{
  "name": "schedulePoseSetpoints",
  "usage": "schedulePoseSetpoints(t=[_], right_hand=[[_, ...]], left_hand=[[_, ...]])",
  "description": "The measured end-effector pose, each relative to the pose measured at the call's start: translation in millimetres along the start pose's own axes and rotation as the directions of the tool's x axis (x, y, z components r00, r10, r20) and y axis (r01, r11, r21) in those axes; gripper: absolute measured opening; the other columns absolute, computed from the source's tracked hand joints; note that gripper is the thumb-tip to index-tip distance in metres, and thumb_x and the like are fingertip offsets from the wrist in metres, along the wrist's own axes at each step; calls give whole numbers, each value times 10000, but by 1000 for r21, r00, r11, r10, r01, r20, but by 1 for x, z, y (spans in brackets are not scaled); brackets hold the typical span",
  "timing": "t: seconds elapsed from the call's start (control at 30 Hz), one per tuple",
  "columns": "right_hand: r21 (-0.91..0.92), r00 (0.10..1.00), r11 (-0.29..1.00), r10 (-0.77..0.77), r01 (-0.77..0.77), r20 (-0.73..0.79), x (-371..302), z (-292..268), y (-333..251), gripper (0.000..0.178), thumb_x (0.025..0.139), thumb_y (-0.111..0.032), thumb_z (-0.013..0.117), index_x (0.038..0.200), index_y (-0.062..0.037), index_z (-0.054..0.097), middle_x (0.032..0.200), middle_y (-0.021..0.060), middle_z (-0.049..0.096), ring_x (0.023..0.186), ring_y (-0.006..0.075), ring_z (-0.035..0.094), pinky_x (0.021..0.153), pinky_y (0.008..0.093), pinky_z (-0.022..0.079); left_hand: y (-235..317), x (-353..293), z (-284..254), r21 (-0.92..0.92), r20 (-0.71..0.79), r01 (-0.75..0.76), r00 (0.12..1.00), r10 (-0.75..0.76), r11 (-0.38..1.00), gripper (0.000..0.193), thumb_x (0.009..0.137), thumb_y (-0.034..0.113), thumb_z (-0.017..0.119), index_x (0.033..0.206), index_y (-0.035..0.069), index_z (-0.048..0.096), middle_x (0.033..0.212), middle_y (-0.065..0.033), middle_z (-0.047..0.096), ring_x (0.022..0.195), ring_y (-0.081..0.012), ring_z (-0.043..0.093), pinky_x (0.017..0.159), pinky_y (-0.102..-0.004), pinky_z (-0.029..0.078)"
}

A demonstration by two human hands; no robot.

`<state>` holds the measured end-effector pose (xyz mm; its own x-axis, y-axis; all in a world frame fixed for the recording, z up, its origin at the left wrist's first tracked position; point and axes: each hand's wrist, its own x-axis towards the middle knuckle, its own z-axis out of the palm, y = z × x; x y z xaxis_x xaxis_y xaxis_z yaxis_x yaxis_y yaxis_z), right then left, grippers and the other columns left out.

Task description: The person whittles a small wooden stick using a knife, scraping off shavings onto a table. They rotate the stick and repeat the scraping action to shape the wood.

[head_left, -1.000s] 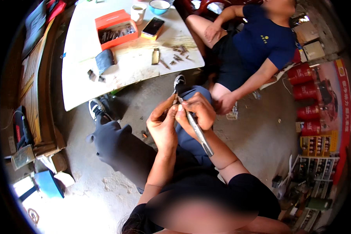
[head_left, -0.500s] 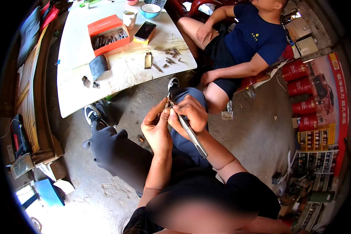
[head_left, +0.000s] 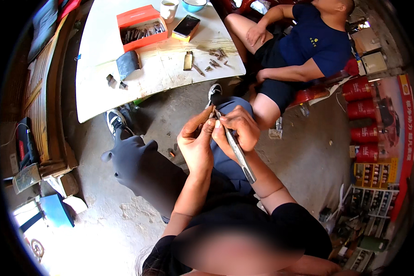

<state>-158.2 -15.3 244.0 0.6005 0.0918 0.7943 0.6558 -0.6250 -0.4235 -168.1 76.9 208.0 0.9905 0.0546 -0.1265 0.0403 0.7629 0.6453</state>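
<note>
On our right, a poster (head_left: 384, 122) bears white characters down its red edge, and a seated person's dark blue shirt (head_left: 303, 39) has a small yellow emblem. We sit over a grey concrete floor (head_left: 303, 152), facing a stained white table (head_left: 96, 57). On it, an open red box (head_left: 132, 17) holds many small dark pieces (head_left: 141, 33), near a mug (head_left: 168, 11). Above our lap, our left hand (head_left: 195, 140) pinches a small piece (head_left: 212, 113) at its fingertips; our right hand (head_left: 242, 130) grips a long metal tool (head_left: 242, 158), its tip near that piece.
</note>
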Motion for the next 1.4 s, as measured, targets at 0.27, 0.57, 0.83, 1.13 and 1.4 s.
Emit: schedulePoseSetpoints(t=[0.27, 0.57, 0.83, 1.13, 1.4], right_hand=[[22, 1000, 1000, -3, 3, -2, 1, -2, -2, 158, 674, 42, 677, 761, 3, 550, 665, 99, 562, 540, 226, 527, 497, 311, 432], [1, 1000, 1000, -2, 2, -12, -3, -1, 1, 173, 671, 42, 676, 779, 1, 547, 674, 108, 563, 540, 239, 525, 494, 319, 422], [70, 998, 998, 3, 1, -70, -5, -4, 6, 177, 693, 53, 659, 807, -6, 538, 686, 99, 567, 545, 225, 527, 514, 317, 426], [88, 995, 996, 1, 8, -104, -12, 0, 7, 196, 711, 41, 646, 864, -13, 536, 739, 90, 575, 569, 208, 520, 528, 313, 425], [61, 996, 998, -21, 27, -88, -7, 1, 6, 164, 698, 41, 651, 815, -5, 546, 703, 92, 572, 553, 211, 520, 511, 307, 415]], left_hand=[[-2, -1, -3, -24, 21, -11, 1000, 11, 1000, 258, 840, -34, 611, 1096, -67, 611, 1021, -144, 653, 885, -154, 620, 816, -258, 497], [1, 0, 1, -61, 20, 43, 999, -42, 997, 249, 830, -44, 620, 1078, -68, 621, 1011, -122, 650, 912, -152, 608, 842, -263, 481], [-1, -2, 3, -45, 46, -22, 999, 24, 999, 250, 831, 0, 642, 1074, -51, 626, 993, -124, 659, 881, -152, 618, 825, -264, 486], [6, -3, 6, 10, 56, -82, 995, 82, 997, 258, 802, -49, 651, 1059, -47, 632, 977, -100, 651, 875, -134, 605, 814, -250, 472], [4, -2, 4, -3, 59, -96, 994, 96, 995, 244, 795, -66, 644, 1039, -53, 638, 971, -103, 650, 880, -140, 605, 822, -255, 471]])
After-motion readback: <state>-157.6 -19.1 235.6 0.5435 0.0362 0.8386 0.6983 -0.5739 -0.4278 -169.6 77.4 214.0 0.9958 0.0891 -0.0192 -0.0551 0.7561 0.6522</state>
